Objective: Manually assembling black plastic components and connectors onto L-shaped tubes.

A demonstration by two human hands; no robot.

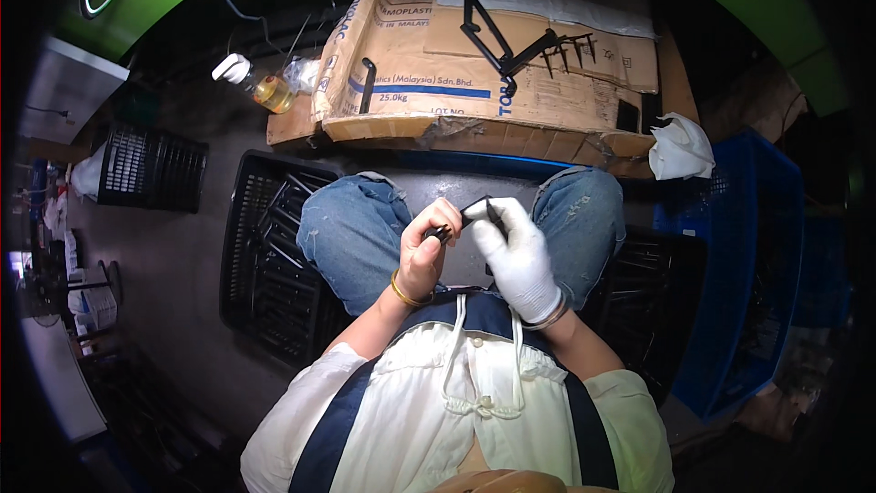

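Observation:
My bare left hand, with a gold bangle at the wrist, pinches one end of a small black plastic part above my lap. My right hand wears a white glove and grips the other end of the same part. Both hands meet between my knees, which are in blue jeans. The part's shape is mostly hidden by the fingers.
A black crate with several black rods stands at my left knee, another black crate at my right. A blue crate is further right. Flattened cardboard ahead carries black rods, and a white rag lies at its right end. A spray bottle lies to its left.

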